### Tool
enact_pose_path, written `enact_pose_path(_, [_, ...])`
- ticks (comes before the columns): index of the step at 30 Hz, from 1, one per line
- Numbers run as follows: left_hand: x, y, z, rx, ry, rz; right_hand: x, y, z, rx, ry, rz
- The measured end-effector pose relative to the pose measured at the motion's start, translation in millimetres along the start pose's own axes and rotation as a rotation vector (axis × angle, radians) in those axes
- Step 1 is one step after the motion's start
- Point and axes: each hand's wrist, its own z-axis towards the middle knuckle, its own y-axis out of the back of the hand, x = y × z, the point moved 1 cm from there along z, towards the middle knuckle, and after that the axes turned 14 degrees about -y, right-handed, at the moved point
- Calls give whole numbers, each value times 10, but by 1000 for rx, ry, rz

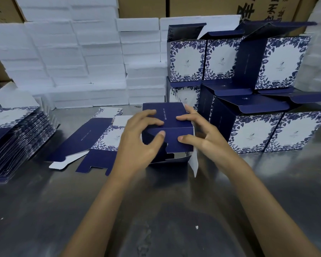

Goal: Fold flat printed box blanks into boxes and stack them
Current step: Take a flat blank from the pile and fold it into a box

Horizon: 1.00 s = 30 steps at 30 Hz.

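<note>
A half-folded navy box (171, 125) sits on the metal table (44, 210) in the middle. My left hand (139, 143) holds its left side, fingers on top and thumb on the front flap. My right hand (200, 134) holds the right side the same way, thumb pressing the front flap. A white flap hangs down at the box's lower right. A flat printed blank (98, 141) lies just left of it. A pile of flat blanks (17, 138) sits at the far left. Folded blue-floral boxes (258, 130) are stacked on the right, lids open.
White foam blocks (72, 62) are piled along the back, with brown cartons (193, 6) behind them. The stacked boxes at the right reach two levels high (187, 60). Bare metal table lies in front of my arms.
</note>
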Motion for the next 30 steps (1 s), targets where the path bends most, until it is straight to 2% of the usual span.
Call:
enact_pose_path(4, [18,-61,-2,-14,61,-95,30,-52,-36,-14,62,10])
enact_pose_path(8, [17,-48,8,-34,85,-113,26,-164,-30,-110,147,-34])
enact_pose_path(18, [39,-152,-20,-120,84,-139,-9,-202,32,-248,190,9])
enact_pose_path(24, [83,-67,8,-24,96,-165,2,-93,21,-146,149,-37])
enact_pose_path(28, [50,-82,9,-58,93,-157,7,-109,23,-195,155,-37])
enact_pose_path(30, [58,-58,24,-27,98,-162,4,-96,28,-178,140,-38])
